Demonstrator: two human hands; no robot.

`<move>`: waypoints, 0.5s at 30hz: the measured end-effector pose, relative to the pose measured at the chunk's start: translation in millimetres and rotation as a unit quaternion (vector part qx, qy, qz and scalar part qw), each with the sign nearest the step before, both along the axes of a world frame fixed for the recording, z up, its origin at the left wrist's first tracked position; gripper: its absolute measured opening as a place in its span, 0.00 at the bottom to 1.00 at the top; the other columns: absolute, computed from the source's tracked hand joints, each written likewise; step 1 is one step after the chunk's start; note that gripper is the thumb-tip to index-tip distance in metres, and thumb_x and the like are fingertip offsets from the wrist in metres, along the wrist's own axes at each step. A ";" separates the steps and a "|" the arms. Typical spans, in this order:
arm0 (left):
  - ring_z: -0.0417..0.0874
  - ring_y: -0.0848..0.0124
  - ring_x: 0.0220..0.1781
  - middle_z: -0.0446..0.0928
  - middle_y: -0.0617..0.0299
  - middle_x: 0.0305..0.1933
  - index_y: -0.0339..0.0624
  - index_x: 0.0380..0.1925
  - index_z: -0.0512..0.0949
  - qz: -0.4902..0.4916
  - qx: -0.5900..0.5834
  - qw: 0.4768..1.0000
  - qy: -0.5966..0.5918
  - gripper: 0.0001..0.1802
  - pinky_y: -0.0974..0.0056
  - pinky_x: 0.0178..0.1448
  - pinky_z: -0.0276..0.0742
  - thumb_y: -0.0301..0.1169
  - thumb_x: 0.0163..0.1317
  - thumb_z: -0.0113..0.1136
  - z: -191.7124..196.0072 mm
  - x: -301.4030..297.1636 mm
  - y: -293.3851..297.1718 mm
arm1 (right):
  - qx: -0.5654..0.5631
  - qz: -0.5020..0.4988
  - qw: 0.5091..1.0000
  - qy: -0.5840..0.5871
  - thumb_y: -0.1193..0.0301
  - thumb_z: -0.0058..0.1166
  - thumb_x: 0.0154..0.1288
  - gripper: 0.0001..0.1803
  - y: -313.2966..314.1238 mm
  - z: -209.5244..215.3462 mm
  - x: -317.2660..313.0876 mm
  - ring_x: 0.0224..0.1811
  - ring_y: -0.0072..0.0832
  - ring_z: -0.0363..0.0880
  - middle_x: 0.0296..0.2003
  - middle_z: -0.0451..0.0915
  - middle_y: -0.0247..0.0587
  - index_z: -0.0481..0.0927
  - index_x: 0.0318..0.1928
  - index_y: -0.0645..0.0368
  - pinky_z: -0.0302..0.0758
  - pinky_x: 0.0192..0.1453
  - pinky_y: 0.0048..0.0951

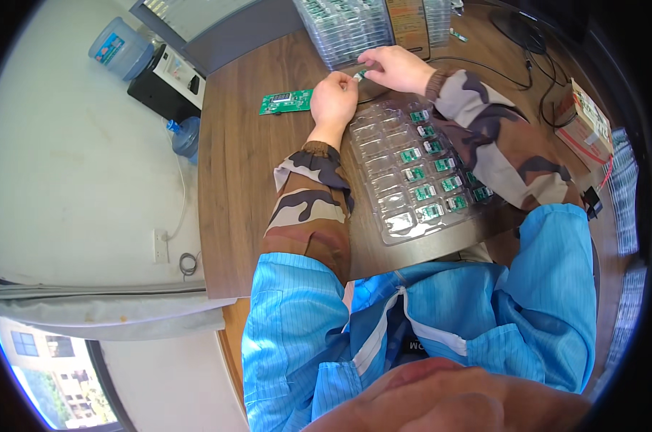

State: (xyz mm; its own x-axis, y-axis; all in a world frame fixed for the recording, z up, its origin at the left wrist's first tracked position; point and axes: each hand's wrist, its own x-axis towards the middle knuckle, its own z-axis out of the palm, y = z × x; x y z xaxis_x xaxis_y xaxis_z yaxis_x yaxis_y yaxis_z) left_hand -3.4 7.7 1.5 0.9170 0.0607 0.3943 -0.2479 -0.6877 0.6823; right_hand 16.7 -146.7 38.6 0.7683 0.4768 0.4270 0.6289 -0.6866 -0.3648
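My left hand [333, 102] is closed, its thumb and fingertips pinched together at the right end of a green circuit board [286, 102] with a dark display. Between my two hands shows a small green circuit board [360, 75], which appears to sit in the left fingertips. My right hand [399, 69] reaches in from the right with thumb and forefinger apart, close to that small board. Below the hands lies a clear plastic tray [381, 183], with several small green boards [410, 155] in its right-hand pockets; the right sleeve covers part of it.
Stacked clear trays [347, 36] stand at the back, beside an orange-brown sheet [408, 29]. A black cable [477, 63] crosses the table toward my hands. To the right is a cardboard box [585, 126]. A water dispenser [169, 79] stands beyond the table's left edge.
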 end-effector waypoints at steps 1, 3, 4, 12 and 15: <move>0.77 0.61 0.28 0.76 0.58 0.22 0.44 0.22 0.76 -0.001 0.003 1.000 0.003 0.10 0.61 0.33 0.71 0.38 0.47 0.54 0.4 1.4 -1.5 | -0.001 0.002 1.000 0.000 0.70 0.50 0.48 0.16 4.8 -0.1 3.6 0.38 0.38 0.75 0.35 0.76 0.46 0.74 0.40 0.60 0.71 0.42 0.32; 0.77 0.60 0.30 0.76 0.57 0.24 0.45 0.23 0.76 -0.012 0.002 1.000 0.009 0.10 0.60 0.34 0.71 0.39 0.47 0.54 0.9 1.1 -4.6 | -0.023 -0.002 1.000 0.004 0.72 0.50 0.47 0.12 8.3 -6.1 11.0 0.36 0.39 0.75 0.32 0.77 0.48 0.77 0.35 0.61 0.71 0.41 0.33; 0.77 0.59 0.31 0.76 0.56 0.25 0.45 0.23 0.77 -0.008 0.015 1.000 0.002 0.10 0.59 0.35 0.71 0.39 0.47 0.53 1.5 0.9 -4.6 | -0.018 -0.009 1.000 -0.016 0.73 0.51 0.45 0.10 10.5 -9.8 14.1 0.34 0.39 0.76 0.29 0.77 0.48 0.78 0.31 0.60 0.72 0.40 0.33; 0.76 0.53 0.31 0.75 0.49 0.26 0.42 0.23 0.76 -0.019 0.059 0.998 -0.027 0.10 0.58 0.35 0.71 0.36 0.48 0.50 -5.4 3.0 12.2 | -0.115 -0.048 0.992 -0.036 0.70 0.48 0.42 0.08 39.3 -0.5 -1.5 0.23 0.41 0.76 0.20 0.75 0.51 0.78 0.20 0.61 0.72 0.28 0.35; 0.76 0.55 0.29 0.75 0.50 0.24 0.41 0.22 0.76 0.001 0.055 0.998 0.000 0.09 0.57 0.34 0.70 0.35 0.48 0.51 0.4 -4.2 13.1 | -0.132 -0.095 0.982 -0.100 0.71 0.48 0.40 0.07 49.4 -3.0 -3.4 0.25 0.39 0.77 0.21 0.76 0.48 0.78 0.20 0.61 0.73 0.27 0.35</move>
